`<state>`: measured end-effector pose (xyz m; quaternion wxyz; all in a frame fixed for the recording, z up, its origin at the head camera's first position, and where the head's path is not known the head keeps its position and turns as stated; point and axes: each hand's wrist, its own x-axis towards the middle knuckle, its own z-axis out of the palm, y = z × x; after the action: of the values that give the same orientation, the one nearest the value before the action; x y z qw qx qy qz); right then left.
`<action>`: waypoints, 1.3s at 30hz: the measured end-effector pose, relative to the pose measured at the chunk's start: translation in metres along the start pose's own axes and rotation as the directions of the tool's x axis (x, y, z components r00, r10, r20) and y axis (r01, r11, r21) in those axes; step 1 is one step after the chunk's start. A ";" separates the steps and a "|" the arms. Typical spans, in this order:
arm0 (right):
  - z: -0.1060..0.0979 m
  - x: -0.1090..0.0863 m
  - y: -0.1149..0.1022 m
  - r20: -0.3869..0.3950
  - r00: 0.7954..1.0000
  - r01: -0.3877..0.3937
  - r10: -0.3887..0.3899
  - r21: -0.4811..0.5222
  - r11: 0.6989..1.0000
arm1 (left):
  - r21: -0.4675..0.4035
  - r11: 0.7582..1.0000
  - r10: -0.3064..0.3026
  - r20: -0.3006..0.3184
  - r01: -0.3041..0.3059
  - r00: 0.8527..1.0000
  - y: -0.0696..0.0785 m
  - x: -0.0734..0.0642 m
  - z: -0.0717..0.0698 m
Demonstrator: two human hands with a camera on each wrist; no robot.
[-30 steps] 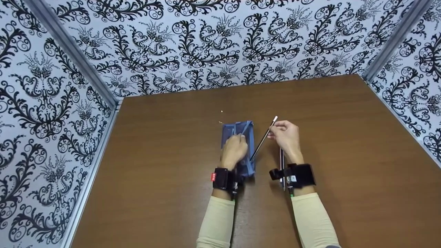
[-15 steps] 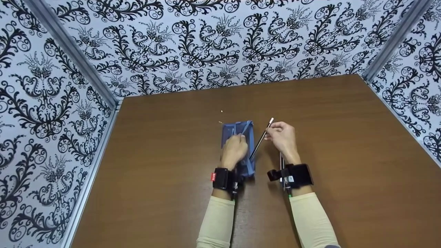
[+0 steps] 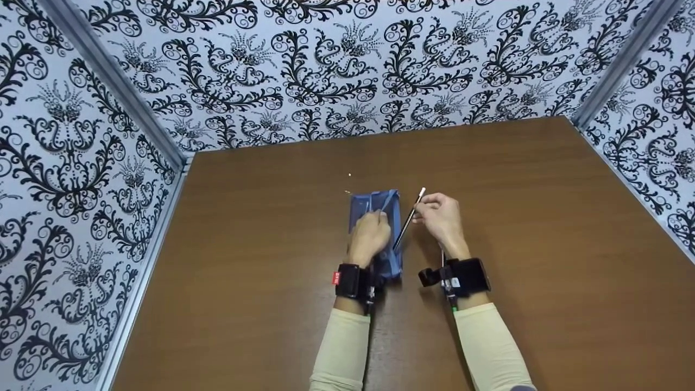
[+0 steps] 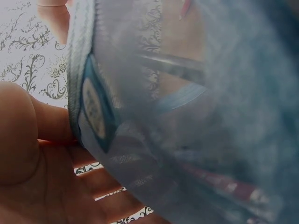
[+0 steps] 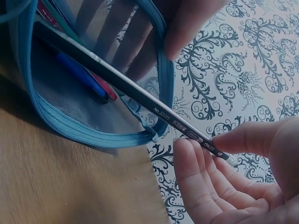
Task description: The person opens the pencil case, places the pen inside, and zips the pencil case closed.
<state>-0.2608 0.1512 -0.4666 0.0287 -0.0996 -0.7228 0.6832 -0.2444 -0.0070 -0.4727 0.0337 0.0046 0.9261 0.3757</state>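
Note:
A blue mesh zip pouch (image 3: pixel 395 263) lies on the table with its zip mouth open. My left hand (image 3: pixel 371 236) grips its edge; in the left wrist view the thumb is on one side of the zip band (image 4: pixel 77 70) and the fingers spread behind the mesh. My right hand (image 3: pixel 442 220) pinches a black and silver pencil (image 3: pixel 407 222) near its white-tipped end. The right wrist view shows the pencil (image 5: pixel 154 105) slanting through the mouth, its far end inside the pouch. A blue pen (image 5: pixel 81 77) and a red one (image 5: pixel 108 91) lie within.
Under my right wrist, a thin dark stick (image 3: pixel 443 255) is mostly hidden by the wrist strap (image 3: pixel 469 276). Small pale specks (image 3: pixel 349 175) dot the brown table (image 3: pixel 260 228) beyond the pouch. Patterned wall panels (image 3: pixel 347 70) enclose the table's back and sides.
My right hand has shifted left and slightly nearer, bringing the pencil farther into the pouch. The left hand and the pouch stay in place.

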 end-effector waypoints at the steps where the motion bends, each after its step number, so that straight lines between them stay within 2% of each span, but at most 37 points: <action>1: 0.000 0.000 0.001 0.005 1.000 0.003 -0.003 -0.003 1.000 | -0.001 1.000 0.002 0.004 -0.002 1.000 0.000 0.000 0.000; 15: 0.006 -0.001 0.002 0.019 1.000 0.001 -0.001 -0.004 1.000 | -0.003 1.000 -0.008 0.029 0.008 1.000 0.000 0.000 -0.002; 27: 0.011 -0.001 0.005 0.029 0.999 0.015 -0.015 -0.030 0.999 | -0.001 1.000 0.005 0.009 -0.005 1.000 0.001 0.000 -0.001; 39: 0.014 -0.002 0.008 0.034 0.999 0.023 -0.023 -0.003 1.000 | 0.017 1.000 0.007 -0.002 -0.007 1.000 0.004 -0.003 -0.001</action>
<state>-0.2608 0.1370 -0.4750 0.0240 -0.0798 -0.7253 0.6834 -0.2420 -0.0052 -0.4694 0.0317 0.0076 0.9292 0.3681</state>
